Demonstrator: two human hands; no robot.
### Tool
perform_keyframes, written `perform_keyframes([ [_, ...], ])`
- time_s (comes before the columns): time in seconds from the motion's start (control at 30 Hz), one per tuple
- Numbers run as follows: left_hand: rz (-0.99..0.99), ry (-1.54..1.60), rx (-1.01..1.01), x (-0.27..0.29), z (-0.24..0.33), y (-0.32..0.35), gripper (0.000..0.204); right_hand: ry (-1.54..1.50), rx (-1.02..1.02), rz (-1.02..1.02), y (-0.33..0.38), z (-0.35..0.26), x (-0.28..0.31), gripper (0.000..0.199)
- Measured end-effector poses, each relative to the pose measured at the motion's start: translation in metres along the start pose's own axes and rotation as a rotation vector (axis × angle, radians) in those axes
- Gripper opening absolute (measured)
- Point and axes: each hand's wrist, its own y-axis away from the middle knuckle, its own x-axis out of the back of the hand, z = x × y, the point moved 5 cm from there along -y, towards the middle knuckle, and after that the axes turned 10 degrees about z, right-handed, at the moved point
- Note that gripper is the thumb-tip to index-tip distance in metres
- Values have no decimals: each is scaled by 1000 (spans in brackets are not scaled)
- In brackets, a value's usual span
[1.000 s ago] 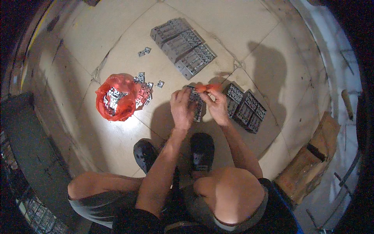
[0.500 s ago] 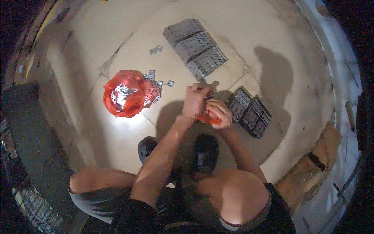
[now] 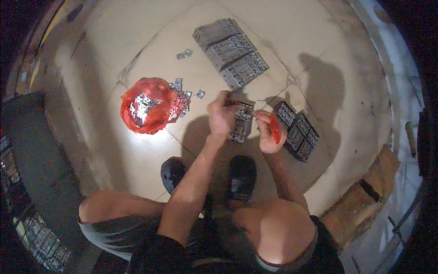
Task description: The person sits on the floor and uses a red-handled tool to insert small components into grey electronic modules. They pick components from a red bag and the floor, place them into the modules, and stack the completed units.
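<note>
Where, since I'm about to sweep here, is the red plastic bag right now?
In the head view, the red plastic bag sits on the tiled floor left of the left hand, with loose metal pieces by its right edge.

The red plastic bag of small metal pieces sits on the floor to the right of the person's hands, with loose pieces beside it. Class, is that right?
The side is wrong: the head view shows the red plastic bag to the left of the left hand and right hand. The rest stands.
</note>
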Motion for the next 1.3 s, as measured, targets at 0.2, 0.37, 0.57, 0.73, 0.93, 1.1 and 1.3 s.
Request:
perform_keyframes([
  [0.2, 212, -183, -25, 48, -43, -18, 25, 241, -296, -3, 3, 38, 18, 8],
  [0.37, 187, -304, -171, 59, -64, -24, 28, 18, -338, 34, 9, 48, 11, 12],
  [0.57, 371, -261, -200, 42, -63, 9, 35, 397, -120, -230, 0, 20, 2, 13],
  [0.73, 148, 230, 195, 5, -61, 71, 55, 363, -204, -302, -6, 28, 5, 10],
  [0.93, 14, 236, 37, -6, -31, 95, 96, 744, -304, -460, -10, 37, 12, 18],
  [1.1, 77, -31, 39, -7, -21, 102, 108, 669, -263, -253, -53, -28, 3, 32],
  [1.3, 158, 96, 133, -17, -26, 104, 95, 1257, 197, -547, -29, -70, -80, 30],
])
